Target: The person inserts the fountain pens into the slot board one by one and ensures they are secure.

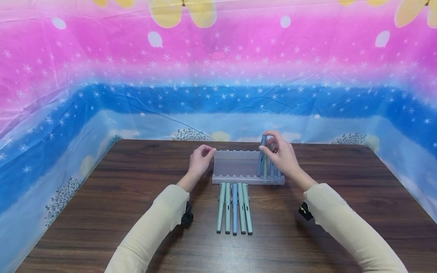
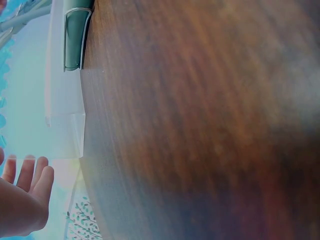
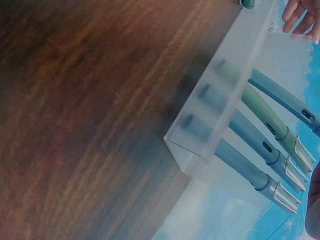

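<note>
A frosted clear pen rack [image 1: 235, 163] with scalloped edges stands on the table. My left hand [image 1: 200, 159] is at its upper left corner, thumb and fingertips pinching the edge; the left wrist view shows these fingers [image 2: 42, 185] at the panel's end. With thumb and fingers, my right hand [image 1: 281, 153] pinches the top of a blue pen [image 1: 261, 161], which stands upright at the rack. To its right, one green pen [image 3: 265, 112] and two blue pens [image 3: 250, 132] stand in the rack's slots, caps up, partly hidden by my right hand in the head view.
Several capped pens lie side by side in front of the rack, green pens [image 1: 222, 208] on both sides of a blue one [image 1: 235, 212]. The dark wooden table [image 1: 136, 212] reaches back to a pink and blue patterned cloth [image 1: 218, 98] hanging around it.
</note>
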Tool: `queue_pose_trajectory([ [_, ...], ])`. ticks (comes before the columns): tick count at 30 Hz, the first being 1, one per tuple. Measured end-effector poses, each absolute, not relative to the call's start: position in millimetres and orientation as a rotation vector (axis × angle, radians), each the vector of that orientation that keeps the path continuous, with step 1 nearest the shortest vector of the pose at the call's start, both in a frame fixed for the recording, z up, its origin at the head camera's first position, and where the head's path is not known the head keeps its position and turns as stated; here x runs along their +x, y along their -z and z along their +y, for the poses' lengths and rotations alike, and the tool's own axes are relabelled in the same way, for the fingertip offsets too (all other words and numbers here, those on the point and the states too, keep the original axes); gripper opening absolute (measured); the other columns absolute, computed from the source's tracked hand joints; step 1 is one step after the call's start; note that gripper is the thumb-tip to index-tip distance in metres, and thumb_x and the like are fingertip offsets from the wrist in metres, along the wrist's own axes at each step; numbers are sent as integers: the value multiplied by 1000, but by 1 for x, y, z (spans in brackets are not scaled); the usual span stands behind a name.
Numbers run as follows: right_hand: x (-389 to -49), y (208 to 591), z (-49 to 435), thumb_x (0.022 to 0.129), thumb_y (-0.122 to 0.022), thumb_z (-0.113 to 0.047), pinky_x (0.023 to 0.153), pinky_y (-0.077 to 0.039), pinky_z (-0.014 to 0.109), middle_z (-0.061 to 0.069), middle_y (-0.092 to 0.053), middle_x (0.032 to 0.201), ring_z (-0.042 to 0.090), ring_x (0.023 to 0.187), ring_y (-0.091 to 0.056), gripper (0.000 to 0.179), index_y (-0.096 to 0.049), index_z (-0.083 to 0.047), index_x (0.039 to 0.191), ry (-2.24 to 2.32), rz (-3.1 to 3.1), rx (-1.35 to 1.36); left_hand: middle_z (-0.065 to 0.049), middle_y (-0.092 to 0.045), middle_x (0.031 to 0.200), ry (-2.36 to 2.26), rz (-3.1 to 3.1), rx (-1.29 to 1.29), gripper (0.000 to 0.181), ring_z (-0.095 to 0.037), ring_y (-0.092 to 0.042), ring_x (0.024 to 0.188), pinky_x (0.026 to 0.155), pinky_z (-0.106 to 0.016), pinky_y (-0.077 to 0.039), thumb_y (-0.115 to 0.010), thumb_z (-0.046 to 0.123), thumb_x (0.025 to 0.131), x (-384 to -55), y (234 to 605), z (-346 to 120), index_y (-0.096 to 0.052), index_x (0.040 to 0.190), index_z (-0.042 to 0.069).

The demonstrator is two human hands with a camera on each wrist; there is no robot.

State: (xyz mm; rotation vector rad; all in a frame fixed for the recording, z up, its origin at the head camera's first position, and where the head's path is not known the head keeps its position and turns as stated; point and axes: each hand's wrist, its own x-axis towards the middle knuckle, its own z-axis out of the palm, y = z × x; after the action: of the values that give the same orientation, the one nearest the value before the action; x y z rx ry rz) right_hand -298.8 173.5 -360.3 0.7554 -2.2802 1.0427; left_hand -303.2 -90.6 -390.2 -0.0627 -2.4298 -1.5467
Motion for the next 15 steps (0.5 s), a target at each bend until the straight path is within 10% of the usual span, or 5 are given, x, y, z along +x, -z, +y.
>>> queue_pose_trajectory([
  [15, -298, 365, 172, 84, -61, -16, 43, -37, 29, 3, -60, 80, 9, 53, -50, 37, -46, -12, 117, -1041, -2346, 804, -8, -60, 91, 1542, -2441, -59, 21, -21, -54, 88, 81, -34, -40, -56, 23, 87, -303, 390, -91, -60, 92, 3],
])
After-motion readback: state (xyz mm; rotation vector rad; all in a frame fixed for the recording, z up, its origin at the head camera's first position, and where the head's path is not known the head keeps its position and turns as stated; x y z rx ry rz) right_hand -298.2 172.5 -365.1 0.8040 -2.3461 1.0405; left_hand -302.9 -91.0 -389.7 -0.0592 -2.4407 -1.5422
